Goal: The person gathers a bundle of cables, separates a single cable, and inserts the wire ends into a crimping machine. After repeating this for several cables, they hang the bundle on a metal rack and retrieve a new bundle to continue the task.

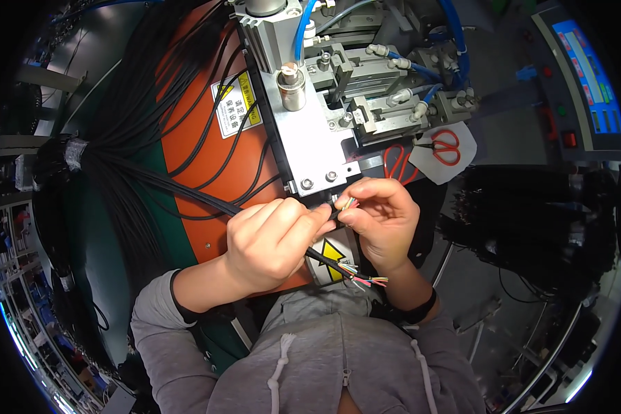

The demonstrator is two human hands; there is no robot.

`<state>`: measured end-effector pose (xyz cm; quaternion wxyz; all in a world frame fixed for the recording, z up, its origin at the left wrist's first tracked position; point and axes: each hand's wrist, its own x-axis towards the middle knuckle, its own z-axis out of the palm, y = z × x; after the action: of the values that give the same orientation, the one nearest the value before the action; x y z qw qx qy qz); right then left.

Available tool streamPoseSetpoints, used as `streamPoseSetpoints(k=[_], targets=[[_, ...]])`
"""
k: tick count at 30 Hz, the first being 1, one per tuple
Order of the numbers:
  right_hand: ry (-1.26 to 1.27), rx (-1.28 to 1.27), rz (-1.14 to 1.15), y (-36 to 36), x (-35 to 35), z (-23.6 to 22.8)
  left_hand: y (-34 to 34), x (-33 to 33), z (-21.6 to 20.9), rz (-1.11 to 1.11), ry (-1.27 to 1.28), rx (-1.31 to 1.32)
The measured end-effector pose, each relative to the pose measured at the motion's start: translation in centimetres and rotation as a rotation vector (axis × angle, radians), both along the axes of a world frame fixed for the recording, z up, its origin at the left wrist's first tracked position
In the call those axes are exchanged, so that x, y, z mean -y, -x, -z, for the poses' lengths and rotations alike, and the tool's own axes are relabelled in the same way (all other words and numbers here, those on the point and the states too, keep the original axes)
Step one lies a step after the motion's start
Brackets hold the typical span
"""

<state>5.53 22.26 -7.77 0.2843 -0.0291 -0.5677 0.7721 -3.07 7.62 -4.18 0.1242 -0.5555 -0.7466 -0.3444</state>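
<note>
My left hand [272, 238] is closed round several black cables [217, 202] that run in from the left. Below it, cable ends stick out toward the lower right, their thin coloured wires [369, 280] bared and fanned. Between thumb and forefinger, my right hand [386, 221] pinches the coloured wires [350, 204] of one cable, whose black end lies at my left fingertips. Both hands are close together, just in front of the metal plate [314, 138] of a machine. My left palm and its grip are partly hidden by the back of the hand.
Pneumatic cylinders with blue hoses [421, 64] sit on the machine. Red-handled scissors [446, 148] lie on a pale sheet to the right, beside another red handle [397, 164]. A cable bundle [74, 153] spreads across the orange panel [238, 176]. A control screen [588, 76] stands at far right.
</note>
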Motion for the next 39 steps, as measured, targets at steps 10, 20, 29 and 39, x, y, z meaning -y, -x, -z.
streamPoseSetpoints(k=[10, 20, 29, 39], targets=[[-0.519, 0.106, 0.08, -0.1, -1.5, -1.0, -0.5, -0.1, 0.1, -0.022, 0.028, -0.004], [-0.205, 0.462, -0.26, -1.6, -3.8, -1.5, -0.2, -0.4, 0.4, 0.037, 0.111, -0.051], [-0.81, 0.315, 0.071, -0.6, -2.7, 0.1, -1.1, 0.0, 0.9, 0.037, 0.271, -0.177], [-0.934, 0.295, 0.14, -0.4, -1.8, 1.0, -1.8, -0.3, 0.9, -0.066, 0.352, -0.198]])
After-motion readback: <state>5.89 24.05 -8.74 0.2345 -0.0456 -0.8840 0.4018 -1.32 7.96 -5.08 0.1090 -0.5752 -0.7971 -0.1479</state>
